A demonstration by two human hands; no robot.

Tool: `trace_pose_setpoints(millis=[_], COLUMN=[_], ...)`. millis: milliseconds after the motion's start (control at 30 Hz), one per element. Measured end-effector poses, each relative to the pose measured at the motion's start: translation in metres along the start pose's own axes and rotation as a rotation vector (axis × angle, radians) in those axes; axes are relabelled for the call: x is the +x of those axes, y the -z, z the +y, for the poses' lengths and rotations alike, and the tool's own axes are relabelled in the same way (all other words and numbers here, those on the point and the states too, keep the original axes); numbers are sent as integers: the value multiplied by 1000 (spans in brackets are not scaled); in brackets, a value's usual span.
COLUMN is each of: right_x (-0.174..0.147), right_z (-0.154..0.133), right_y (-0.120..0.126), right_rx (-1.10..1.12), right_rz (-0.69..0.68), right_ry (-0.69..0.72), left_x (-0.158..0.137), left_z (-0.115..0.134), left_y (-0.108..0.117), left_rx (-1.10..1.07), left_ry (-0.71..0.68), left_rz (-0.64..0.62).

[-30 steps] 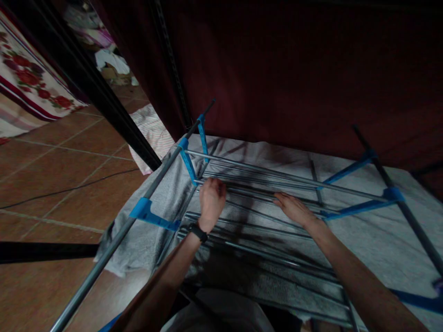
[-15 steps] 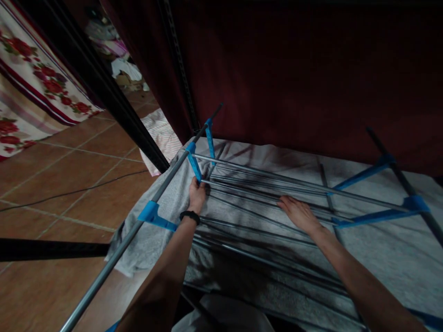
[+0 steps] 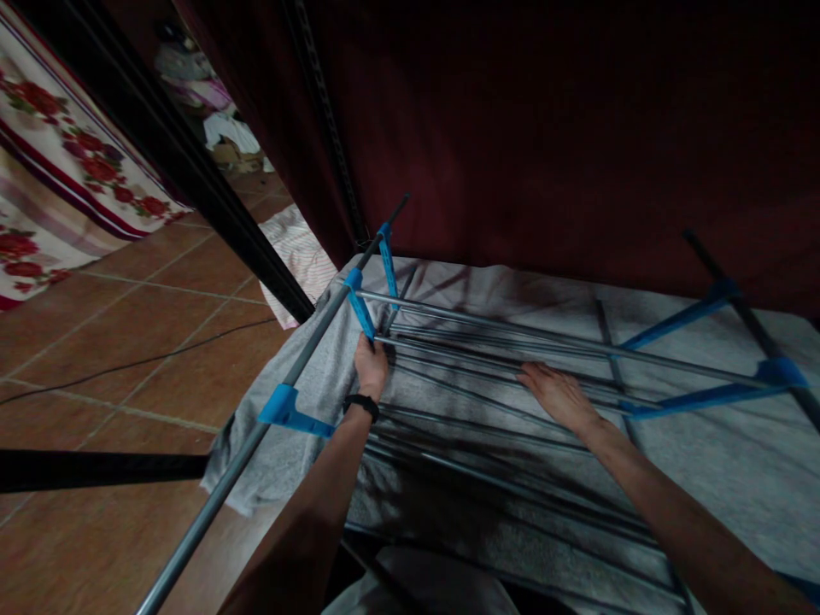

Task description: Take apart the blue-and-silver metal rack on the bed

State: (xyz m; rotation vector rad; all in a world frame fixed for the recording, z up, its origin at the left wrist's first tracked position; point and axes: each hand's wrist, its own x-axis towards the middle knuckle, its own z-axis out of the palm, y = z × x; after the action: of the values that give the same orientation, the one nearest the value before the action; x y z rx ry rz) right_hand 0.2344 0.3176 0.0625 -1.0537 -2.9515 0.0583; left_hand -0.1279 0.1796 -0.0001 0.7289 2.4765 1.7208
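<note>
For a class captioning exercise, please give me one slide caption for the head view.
Left hand at a blue bracket, right hand among metal rods above grey cloth.

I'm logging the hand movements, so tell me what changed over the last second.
The left hand moved left, from over the metal rods to the lower end of a blue bracket, which it now touches; whether its grip is closed is unclear. The right hand stayed at the metal rods, and the upper crossbar kept its place.
</note>
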Motion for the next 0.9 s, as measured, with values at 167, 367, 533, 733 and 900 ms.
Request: trace_pose_setpoints(millis=[167,367,533,733,900], right_x=[-1,-1,1,1,2], right_z=[3,7,9,10,11], right_y=[-1,-1,-1,-2,-3], right_rx=[1,11,17,50,75], right_rz=[-3,-32,-55,-79,-95], right_ry=[-1,13,-12,-14,-25], left_x=[-2,-5,-8,-8,-8], left_z=[4,13,13,11,11], left_y=[-3,-4,-4,-5,-5], left_rx=[14,72,90,30,15], left_ry=[23,36,45,29,31], left_rz=[6,46,55,66,75])
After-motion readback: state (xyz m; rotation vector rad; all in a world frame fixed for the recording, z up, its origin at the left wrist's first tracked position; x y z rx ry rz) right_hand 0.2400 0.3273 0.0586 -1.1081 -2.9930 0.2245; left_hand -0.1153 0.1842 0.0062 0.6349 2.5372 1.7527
